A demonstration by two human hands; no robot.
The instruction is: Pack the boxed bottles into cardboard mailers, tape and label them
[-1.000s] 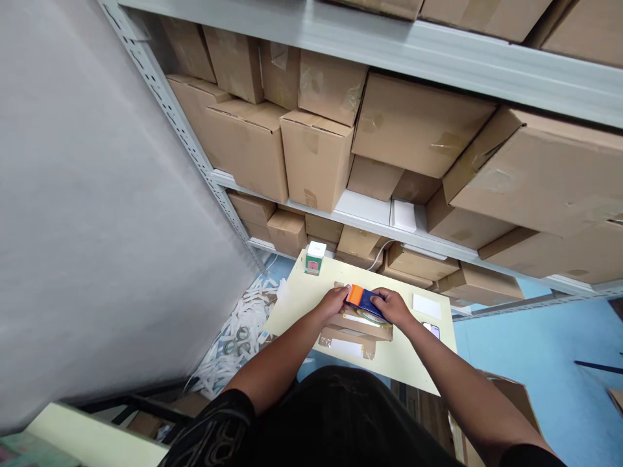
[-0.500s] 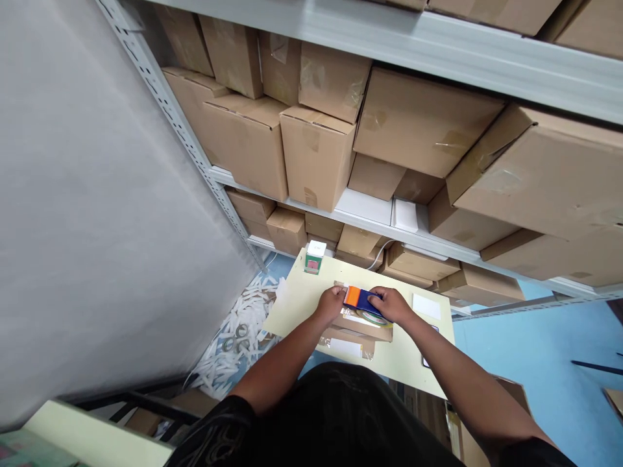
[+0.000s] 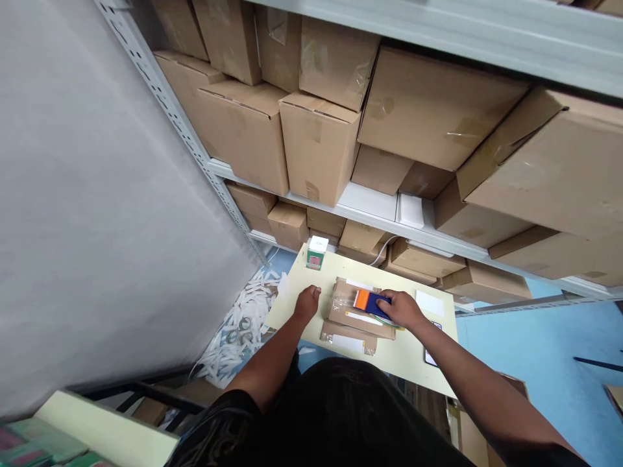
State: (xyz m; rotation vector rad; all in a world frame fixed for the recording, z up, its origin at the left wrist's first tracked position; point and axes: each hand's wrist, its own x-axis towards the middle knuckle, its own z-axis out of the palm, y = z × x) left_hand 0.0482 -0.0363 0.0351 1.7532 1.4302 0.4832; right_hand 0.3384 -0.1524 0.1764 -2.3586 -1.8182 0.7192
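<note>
My right hand (image 3: 403,308) grips a blue and orange packing tape dispenser (image 3: 370,302) over a small cardboard parcel (image 3: 341,299) on the cream table (image 3: 418,377). Part of the tape roll shows below the dispenser. Left of the parcels, apart from them, my left hand (image 3: 308,303) is closed above the table; whether something small is pinched in it I cannot make out. Nearer to me, another flat parcel (image 3: 327,332) with a white label lies against the first, clear tape at its ends.
A green and white box (image 3: 316,253) stands at the table's far left corner. On the right lie white paper (image 3: 429,302) and a phone (image 3: 431,353). Shelves loaded with cartons (image 3: 318,146) rise behind. White paper strips (image 3: 238,318) and tape rolls litter the floor at left.
My left hand has moved left, away from the dispenser and the parcel. The dispenser in my right hand has shifted slightly right, and more of the parcel's top shows.
</note>
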